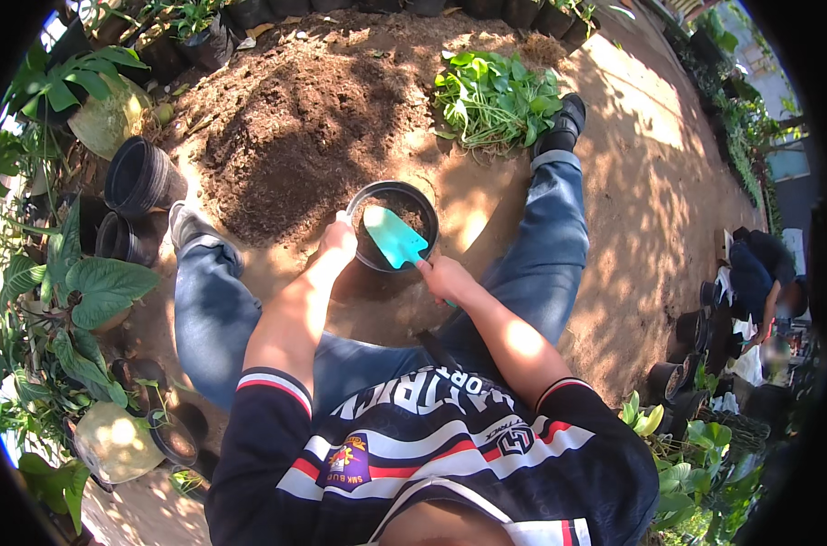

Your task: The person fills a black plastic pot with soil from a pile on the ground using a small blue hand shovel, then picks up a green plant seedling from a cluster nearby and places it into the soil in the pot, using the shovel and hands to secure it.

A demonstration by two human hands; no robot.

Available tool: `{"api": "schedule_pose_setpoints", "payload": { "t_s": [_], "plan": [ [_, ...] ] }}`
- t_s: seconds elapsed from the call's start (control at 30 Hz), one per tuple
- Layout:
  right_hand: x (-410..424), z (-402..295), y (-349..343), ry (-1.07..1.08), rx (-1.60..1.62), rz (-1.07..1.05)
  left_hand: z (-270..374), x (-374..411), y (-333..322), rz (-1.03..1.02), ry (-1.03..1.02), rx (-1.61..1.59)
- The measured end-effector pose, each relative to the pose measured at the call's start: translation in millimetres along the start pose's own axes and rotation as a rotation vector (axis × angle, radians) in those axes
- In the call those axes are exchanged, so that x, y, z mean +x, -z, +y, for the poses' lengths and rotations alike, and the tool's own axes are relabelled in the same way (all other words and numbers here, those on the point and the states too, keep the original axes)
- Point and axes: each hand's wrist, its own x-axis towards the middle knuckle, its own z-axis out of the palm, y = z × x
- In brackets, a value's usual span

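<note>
A round black plastic plant pot [432,205] stands on the ground between my legs, with brown soil [413,213] inside it. My left hand [338,239] grips the pot's rim on its left side. In my right hand [447,278] is the handle of a turquoise garden trowel [391,235]. The trowel's blade lies over the pot's opening and covers part of the soil. Just beyond the pot rises a heap of loose dark soil [304,136]. Uprooted leafy green plants [498,102] lie in a pile beside my right foot.
Stacked black pots [140,174] stand by my left foot, near large-leaved potted plants [109,283]. A row of black grow bags [399,5] edges the far side of the heap. At the right, another person [761,273] bends over near several black pots [690,331].
</note>
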Motion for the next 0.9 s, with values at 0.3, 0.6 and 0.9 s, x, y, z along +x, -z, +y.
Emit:
{"api": "schedule_pose_setpoints", "payload": {
  "t_s": [0.3, 0.6, 0.9],
  "plan": [
    [-1.2, -15.1, -10.8, -0.097, -0.016, 0.078, -16.4, 9.2, -16.5, 0.113, -0.105, 0.003],
    [12.7, -76.1, 79.5, -0.093, -0.677, -0.140, -32.1, 1.2, -48.2, 0.181, -0.062, -0.329],
    [3.7, -88.7, 181.6, 0.181, -1.090, -0.057, 11.6, -38.3, -55.6, -0.158, 0.277, -0.607]
  ]
}}
